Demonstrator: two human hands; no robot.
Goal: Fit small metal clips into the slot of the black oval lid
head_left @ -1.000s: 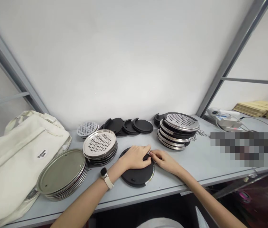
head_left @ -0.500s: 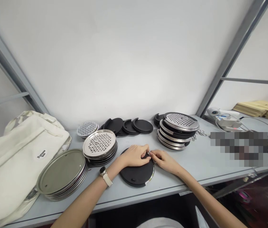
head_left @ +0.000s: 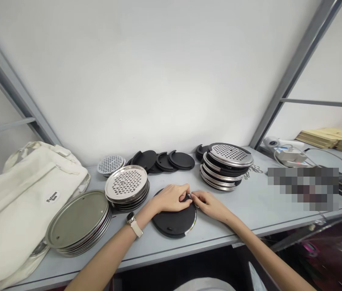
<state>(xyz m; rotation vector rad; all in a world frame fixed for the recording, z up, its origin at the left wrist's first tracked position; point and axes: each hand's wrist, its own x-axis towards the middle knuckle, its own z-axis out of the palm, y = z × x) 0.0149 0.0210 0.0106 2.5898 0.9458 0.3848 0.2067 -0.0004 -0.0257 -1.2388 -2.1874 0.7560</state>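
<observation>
A round black disc lies on the table, with a shiny strip along its right edge and a small dark knob near its front. My left hand rests on the disc's far part, fingers curled and closed at its right rim. At that same rim my right hand is closed in a pinch on a small shiny metal piece, whose kind I cannot make out. The fingertips of both hands nearly meet there and hide part of it.
Grater discs are stacked to the left, near greenish metal plates and a white bag. Behind are loose black discs. At right stand a stack of black-rimmed graters, wire hooks and a white device.
The hands and the disc are almost exactly where they were. Only the camera's view has shifted very slightly.
</observation>
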